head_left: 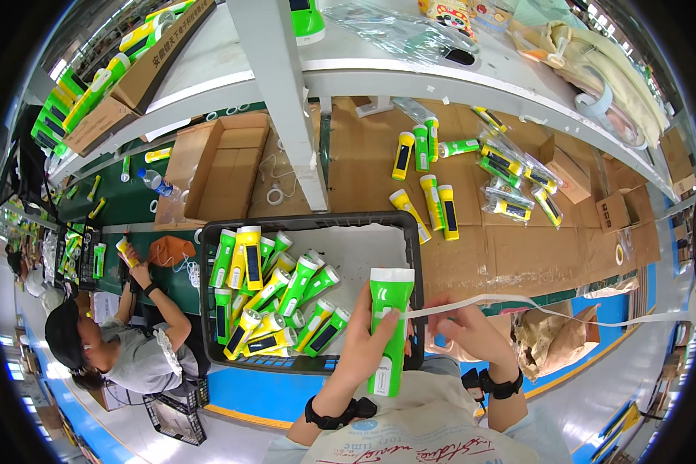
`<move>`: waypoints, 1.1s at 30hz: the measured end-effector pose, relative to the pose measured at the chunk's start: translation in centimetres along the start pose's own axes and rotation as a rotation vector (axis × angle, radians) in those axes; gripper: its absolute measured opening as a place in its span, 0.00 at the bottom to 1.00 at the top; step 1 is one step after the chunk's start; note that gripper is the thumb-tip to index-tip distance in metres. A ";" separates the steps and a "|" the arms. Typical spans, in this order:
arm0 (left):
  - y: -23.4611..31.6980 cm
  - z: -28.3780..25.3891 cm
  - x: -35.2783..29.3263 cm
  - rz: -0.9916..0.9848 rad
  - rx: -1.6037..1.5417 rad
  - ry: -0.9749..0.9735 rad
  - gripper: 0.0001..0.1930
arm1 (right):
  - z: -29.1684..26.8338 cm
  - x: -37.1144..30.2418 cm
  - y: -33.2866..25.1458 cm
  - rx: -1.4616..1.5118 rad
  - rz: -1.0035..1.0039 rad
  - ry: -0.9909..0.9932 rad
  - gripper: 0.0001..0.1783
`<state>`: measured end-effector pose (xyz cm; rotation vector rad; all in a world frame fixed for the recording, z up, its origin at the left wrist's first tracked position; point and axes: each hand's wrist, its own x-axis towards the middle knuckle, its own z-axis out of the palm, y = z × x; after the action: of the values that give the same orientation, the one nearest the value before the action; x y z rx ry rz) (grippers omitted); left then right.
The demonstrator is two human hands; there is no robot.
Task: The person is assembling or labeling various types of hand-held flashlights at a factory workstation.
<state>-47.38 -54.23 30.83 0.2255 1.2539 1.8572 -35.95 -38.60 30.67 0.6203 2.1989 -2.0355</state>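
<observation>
My left hand (pixel 367 340) is wrapped round a green flashlight (pixel 392 298) with a white head, held upright in front of my chest. A long white strip (pixel 503 298) runs from beside my left thumb on the flashlight away to the right. My right hand (pixel 468 331) is at this strip, close to the flashlight, its fingers curled and closed against it; the exact grip is partly hidden. Left of my hands, a black crate (pixel 309 219) holds several green and yellow flashlights (pixel 298 282) lying in a loose heap.
Flat cardboard (pixel 487 255) covers the bench ahead, with several flashlights (pixel 448 213) on it, some in clear bags. A grey shelf post (pixel 290 116) rises behind the crate. An open cardboard box (pixel 228 174) lies beyond. At left, a co-worker (pixel 131 348) handles a yellow flashlight.
</observation>
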 end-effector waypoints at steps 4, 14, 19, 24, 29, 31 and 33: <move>-0.2 -0.4 0.0 0.007 -0.001 -0.046 0.26 | 0.4 -0.5 0.0 0.398 -0.074 0.311 0.07; -10.5 1.7 9.1 0.001 0.328 0.018 0.24 | 0.7 -4.8 -3.9 -0.727 -0.824 0.451 0.08; -16.8 5.1 21.1 0.135 0.465 0.213 0.28 | -0.4 -3.6 -0.9 -0.323 -0.501 0.572 0.09; -19.7 5.3 31.3 -0.073 0.551 0.565 0.34 | -2.1 -4.0 4.6 -0.163 -0.178 0.788 0.08; -15.9 7.5 31.5 0.126 0.651 0.698 0.32 | -4.5 -5.9 8.4 -0.305 -0.041 0.695 0.05; -15.4 3.9 30.3 0.376 0.505 0.432 0.17 | -4.1 -5.0 9.0 -0.259 -0.050 0.658 0.06; -12.2 2.8 24.2 0.508 0.052 0.097 0.10 | -5.1 -5.2 9.8 -0.275 0.011 0.669 0.06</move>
<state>-53.94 -33.17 14.91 0.5284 1.4040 2.2860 -26.68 -34.52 23.75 1.4289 2.7250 -1.6161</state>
